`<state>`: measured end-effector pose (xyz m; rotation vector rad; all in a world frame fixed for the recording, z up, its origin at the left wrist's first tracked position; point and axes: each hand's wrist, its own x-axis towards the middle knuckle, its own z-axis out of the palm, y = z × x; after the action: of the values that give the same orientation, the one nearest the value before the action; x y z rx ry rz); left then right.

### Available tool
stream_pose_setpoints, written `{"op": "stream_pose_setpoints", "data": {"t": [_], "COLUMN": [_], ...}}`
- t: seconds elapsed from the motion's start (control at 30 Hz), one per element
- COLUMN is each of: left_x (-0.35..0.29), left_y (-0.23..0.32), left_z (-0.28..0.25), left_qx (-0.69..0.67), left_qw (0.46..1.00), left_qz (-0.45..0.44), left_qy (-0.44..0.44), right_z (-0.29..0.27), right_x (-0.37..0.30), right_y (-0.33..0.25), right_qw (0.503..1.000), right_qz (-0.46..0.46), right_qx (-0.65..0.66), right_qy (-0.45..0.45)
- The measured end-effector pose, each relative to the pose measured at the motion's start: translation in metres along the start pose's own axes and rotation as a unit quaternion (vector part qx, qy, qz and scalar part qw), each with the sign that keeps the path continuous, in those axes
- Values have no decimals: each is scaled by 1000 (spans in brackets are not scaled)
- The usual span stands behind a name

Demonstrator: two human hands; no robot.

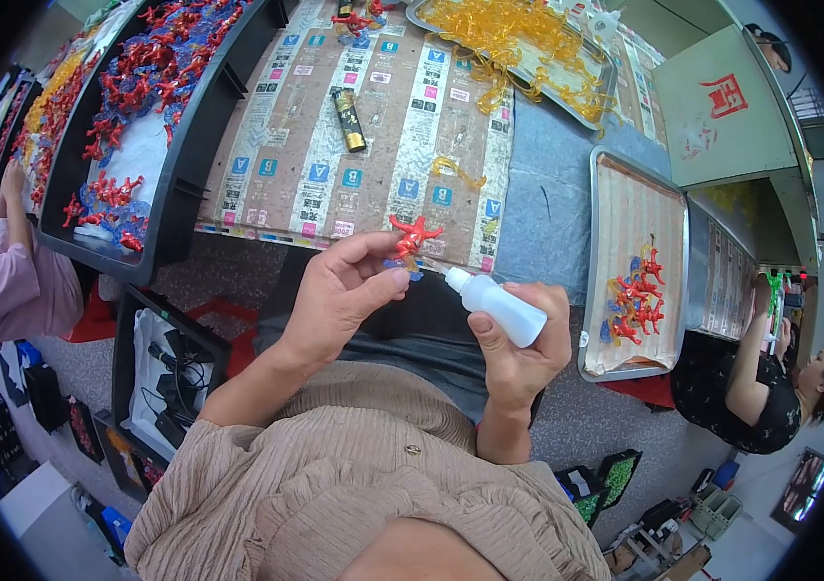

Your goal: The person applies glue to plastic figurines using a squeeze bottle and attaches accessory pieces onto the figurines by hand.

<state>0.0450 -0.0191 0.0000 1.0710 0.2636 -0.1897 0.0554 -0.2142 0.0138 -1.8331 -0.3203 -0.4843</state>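
Note:
Between the thumb and fingers of my left hand (339,295) is a small red plastic figure (416,235) with spread limbs and a translucent blue part at its lower end. My right hand (528,344) is wrapped round a white squeeze bottle (501,307), tilted so that its narrow nozzle points left at the figure's lower part. Whether the nozzle touches the figure I cannot tell. Both hands are over my lap, at the near edge of the table. To the right, a metal tray (598,252) with a paper lining holds several red, blue and yellow figures (637,298).
Left stands a black crate (179,184) of red and blue figures. A metal tray (567,108) of translucent yellow pieces (504,39) lies at the back. On the patterned table covering (286,136) are a black-and-gold tube (348,120) and a loose yellow piece (458,172). Other people sit left and right.

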Motion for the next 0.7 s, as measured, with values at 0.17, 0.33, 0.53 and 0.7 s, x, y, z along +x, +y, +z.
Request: {"op": "stream_pose_setpoints", "data": {"t": [0.17,0.33,0.53,0.7], "left_x": [-1,-1,1,-1], "left_y": [0,0,-5,0], "left_z": [2,1,1,3], "left_qx": [-18,-8,87,295], "left_qw": [1000,1000,991,932], "left_qz": [3,-4,96,200], "left_qy": [-4,-6,26,64], "right_z": [0,-2,-5,-4], "right_x": [1,1,1,1], "right_y": [1,-1,-3,-2], "right_qw": [1000,1000,999,999], "right_qz": [-7,-10,-35,-32], "right_qx": [-13,-23,-39,-22], "right_qy": [-9,-14,-11,1]}}
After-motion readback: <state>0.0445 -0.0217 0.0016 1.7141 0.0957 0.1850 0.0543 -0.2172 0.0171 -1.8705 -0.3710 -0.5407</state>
